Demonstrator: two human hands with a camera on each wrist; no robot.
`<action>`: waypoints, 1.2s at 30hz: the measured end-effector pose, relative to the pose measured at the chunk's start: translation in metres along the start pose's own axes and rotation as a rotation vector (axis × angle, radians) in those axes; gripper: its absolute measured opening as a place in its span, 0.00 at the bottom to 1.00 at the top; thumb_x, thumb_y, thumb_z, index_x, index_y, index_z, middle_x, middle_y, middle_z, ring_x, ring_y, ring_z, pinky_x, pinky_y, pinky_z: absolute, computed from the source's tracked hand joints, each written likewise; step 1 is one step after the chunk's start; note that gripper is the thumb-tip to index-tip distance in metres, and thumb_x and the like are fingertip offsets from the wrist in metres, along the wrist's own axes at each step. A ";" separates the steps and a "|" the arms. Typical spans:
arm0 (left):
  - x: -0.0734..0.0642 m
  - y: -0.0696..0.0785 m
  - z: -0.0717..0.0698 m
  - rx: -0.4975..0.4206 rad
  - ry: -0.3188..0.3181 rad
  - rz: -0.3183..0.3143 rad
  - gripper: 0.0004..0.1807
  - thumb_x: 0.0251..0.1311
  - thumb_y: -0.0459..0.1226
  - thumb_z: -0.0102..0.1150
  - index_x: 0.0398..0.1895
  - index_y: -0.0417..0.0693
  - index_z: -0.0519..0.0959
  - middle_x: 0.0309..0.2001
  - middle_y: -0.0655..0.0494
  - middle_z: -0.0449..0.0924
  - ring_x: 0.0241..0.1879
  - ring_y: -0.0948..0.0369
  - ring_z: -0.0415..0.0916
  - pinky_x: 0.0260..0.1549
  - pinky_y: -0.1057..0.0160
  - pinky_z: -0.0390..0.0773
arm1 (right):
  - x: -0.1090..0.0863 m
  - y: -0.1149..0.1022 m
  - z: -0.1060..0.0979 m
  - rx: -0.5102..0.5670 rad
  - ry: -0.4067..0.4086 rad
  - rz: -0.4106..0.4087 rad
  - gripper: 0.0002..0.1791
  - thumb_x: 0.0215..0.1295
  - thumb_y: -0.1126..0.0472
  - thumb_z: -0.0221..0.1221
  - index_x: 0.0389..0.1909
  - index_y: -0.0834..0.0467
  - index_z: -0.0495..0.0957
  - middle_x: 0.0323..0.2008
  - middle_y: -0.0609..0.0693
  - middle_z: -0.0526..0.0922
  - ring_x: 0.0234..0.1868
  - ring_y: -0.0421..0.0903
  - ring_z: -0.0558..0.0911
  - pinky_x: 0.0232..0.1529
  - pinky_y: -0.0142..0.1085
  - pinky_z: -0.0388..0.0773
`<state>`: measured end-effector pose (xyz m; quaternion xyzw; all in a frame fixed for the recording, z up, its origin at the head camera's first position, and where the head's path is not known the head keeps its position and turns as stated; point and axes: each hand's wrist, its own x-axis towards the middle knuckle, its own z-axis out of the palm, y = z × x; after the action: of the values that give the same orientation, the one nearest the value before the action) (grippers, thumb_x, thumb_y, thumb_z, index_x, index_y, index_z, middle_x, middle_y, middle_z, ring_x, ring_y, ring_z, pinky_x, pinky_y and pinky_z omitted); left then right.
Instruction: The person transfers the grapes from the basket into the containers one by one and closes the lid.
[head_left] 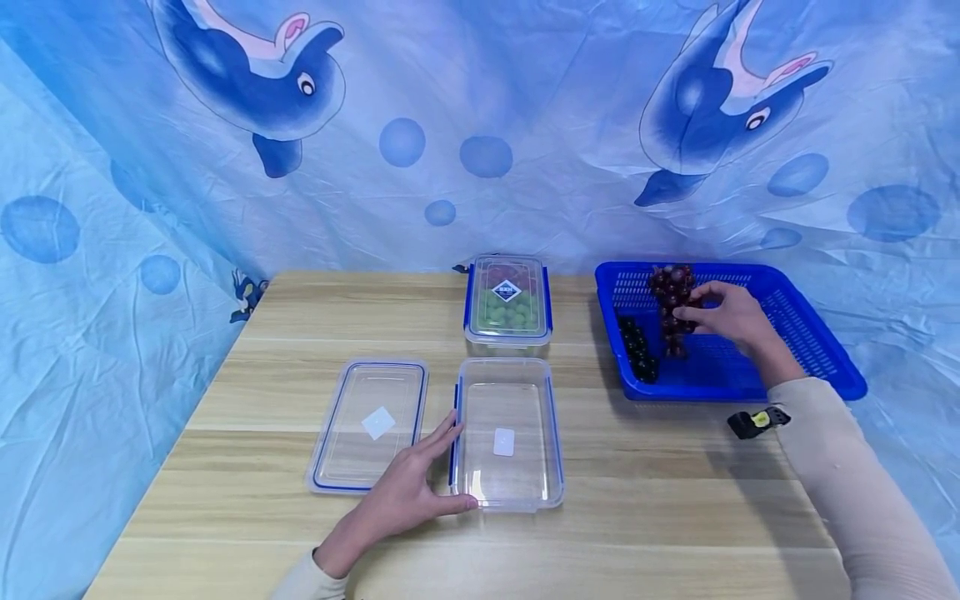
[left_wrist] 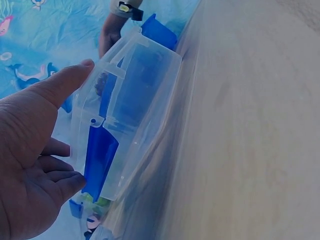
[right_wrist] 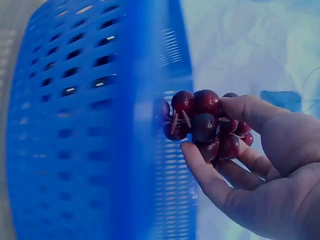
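Head view: right fingers partly hide the dark red grapes.

The head view's top edge cuts off the dolphin at upper left, and the right hand at right hides part of the grapes. Print on the label is too small to read. The left wrist view's left edge crops the left hand; left of centre in the right wrist view, the basket blurs along its rim.
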<state>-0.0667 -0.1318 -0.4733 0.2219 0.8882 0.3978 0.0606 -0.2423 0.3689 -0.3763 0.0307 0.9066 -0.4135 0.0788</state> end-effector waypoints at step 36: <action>0.000 -0.001 0.002 -0.024 0.024 0.023 0.60 0.44 0.62 0.78 0.76 0.40 0.64 0.80 0.49 0.52 0.75 0.46 0.59 0.71 0.44 0.64 | -0.079 -0.111 0.127 0.235 -0.203 -0.273 0.23 0.62 0.56 0.73 0.52 0.62 0.79 0.46 0.57 0.83 0.34 0.46 0.83 0.30 0.33 0.80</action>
<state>-0.0667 -0.1307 -0.4759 0.2266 0.8814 0.4117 0.0479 -0.1626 0.2007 -0.3622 -0.1254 0.8352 -0.5243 0.1089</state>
